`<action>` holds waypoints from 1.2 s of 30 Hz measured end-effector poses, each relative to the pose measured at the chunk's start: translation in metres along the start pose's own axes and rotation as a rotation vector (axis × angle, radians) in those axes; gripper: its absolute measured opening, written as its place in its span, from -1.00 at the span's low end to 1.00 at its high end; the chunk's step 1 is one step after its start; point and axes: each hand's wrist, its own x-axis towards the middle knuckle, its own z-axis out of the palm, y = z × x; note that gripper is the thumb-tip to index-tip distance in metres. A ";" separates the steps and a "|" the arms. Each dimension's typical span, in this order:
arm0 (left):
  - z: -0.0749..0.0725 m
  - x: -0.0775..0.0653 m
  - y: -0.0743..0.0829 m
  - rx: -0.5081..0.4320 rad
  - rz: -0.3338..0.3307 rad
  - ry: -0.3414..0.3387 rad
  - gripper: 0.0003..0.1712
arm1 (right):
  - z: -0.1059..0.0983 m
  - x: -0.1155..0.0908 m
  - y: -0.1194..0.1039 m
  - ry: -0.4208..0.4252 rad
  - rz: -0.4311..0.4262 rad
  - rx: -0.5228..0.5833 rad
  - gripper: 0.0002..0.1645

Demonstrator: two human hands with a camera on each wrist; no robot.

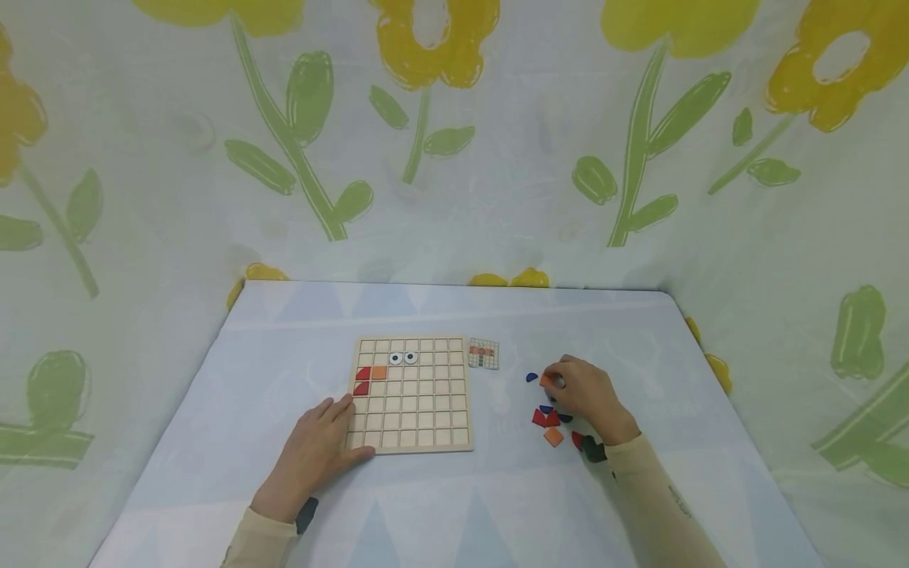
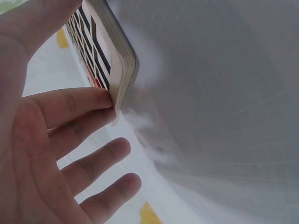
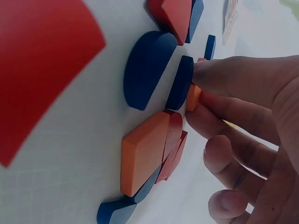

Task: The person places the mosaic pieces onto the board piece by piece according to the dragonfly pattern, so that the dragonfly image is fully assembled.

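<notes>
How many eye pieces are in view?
2: left eye piece and right eye piece, side by side in the second row from the top of the grid board; others may be hidden.

one card [image 1: 484, 353] and one gridded board [image 1: 426, 410] bearing two eye discs [image 1: 395, 359], two red pieces [image 1: 361, 388], one orange square [image 1: 379, 372]

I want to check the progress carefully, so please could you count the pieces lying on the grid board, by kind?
Red quarter-round tiles: 2
Orange square tile: 1
Black-and-white eye discs: 2
Total on the wooden grid board: 5
</notes>
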 end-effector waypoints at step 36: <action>-0.001 -0.003 0.001 -0.001 0.010 0.012 0.03 | -0.007 0.027 -0.091 0.409 -0.485 0.146 -0.66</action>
